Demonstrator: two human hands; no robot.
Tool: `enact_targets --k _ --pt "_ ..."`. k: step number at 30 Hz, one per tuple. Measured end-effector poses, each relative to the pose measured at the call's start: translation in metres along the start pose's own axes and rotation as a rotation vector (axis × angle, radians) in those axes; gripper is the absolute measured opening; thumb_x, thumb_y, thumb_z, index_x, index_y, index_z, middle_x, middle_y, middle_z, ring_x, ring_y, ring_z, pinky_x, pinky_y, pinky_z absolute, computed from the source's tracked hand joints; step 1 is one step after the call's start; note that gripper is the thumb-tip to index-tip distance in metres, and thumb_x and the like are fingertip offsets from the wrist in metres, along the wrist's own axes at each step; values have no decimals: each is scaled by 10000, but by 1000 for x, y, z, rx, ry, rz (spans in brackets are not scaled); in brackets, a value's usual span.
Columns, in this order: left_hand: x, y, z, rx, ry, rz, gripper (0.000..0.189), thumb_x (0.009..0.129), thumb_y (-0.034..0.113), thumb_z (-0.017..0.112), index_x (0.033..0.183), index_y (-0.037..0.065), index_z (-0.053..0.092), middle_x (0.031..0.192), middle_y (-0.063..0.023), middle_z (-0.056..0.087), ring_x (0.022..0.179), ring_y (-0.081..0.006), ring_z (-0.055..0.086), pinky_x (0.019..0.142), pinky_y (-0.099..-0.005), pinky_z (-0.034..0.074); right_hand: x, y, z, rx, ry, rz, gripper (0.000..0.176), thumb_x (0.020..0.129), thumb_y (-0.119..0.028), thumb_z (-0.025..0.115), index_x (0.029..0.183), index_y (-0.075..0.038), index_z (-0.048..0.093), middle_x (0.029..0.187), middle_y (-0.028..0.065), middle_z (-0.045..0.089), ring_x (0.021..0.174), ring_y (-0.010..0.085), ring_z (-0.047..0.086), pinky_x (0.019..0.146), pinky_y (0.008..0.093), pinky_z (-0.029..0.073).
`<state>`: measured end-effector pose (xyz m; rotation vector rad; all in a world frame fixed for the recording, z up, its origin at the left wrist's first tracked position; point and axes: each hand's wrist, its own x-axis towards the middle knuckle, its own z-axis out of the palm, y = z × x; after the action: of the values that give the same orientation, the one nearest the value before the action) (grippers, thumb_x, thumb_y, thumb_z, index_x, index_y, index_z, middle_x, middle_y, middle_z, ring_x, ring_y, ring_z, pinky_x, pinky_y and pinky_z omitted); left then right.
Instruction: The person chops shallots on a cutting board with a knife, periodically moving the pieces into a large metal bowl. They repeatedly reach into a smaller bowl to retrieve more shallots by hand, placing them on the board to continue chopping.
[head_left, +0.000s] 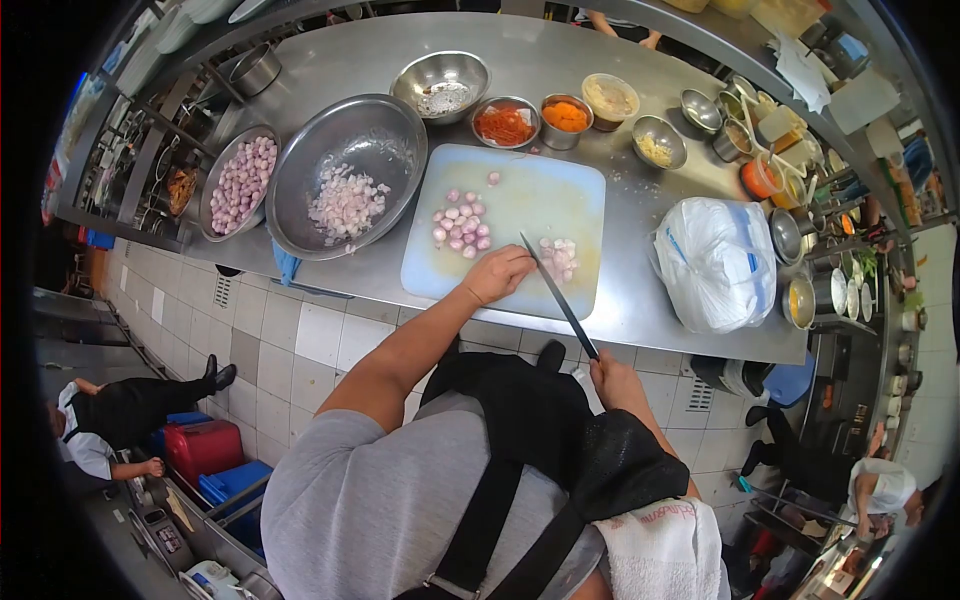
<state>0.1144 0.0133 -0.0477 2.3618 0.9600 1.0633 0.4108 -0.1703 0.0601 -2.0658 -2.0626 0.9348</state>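
My right hand (618, 383) grips the handle of a long dark-bladed kitchen knife (562, 300), its tip pointing away from me over the white cutting board (430, 270). Beside the blade, my left hand (503, 272) rests on the board with curled fingers; what they hold, if anything, is hidden. To its upper left sits a group of whole peeled shallots (462, 226), with a single one farther back. Right of the blade lies a small pile of cut shallots (558, 258).
A large metal bowl (290, 170) holds sliced shallots; another bowl (210, 215) left of it holds whole ones. Behind the board stand bowls of red strips (505, 122) and orange food (566, 115). A white plastic bag (712, 265) sits at right. Other people work at both sides.
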Motion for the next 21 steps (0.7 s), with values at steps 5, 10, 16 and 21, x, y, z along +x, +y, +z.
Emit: enact_targets --k 5,10,16,21 --pt "1 2 -2 6 -1 7 137 877 5 743 1008 44 740 1061 -103 721 989 -313 707 843 -418 595 0 4 4 13 -20 14 244 1074 -279 578 1117 -41 608 868 328 709 843 568 684 765 661 532" --pt "0 0 0 2 5 -5 139 878 3 743 1011 41 736 1057 -102 723 988 -313 708 849 -417 593 6 4 9 0 -34 23 240 1074 -269 573 1134 -40 607 871 333 711 854 573 683 769 666 528" --pt "0 0 0 -7 4 -24 118 906 26 713 1010 79 732 1063 -84 712 1005 -316 700 864 -429 588 14 6 18 7 13 -22 230 1074 -254 569 1137 -37 613 851 329 710 828 567 680 758 665 525" --pt "2 3 -2 13 5 15 123 888 4 746 1004 44 733 1043 -106 723 987 -319 710 834 -415 595 38 15 42 51 47 -81 227 1075 -243 571 1144 -32 619 836 320 706 801 562 673 735 650 524"
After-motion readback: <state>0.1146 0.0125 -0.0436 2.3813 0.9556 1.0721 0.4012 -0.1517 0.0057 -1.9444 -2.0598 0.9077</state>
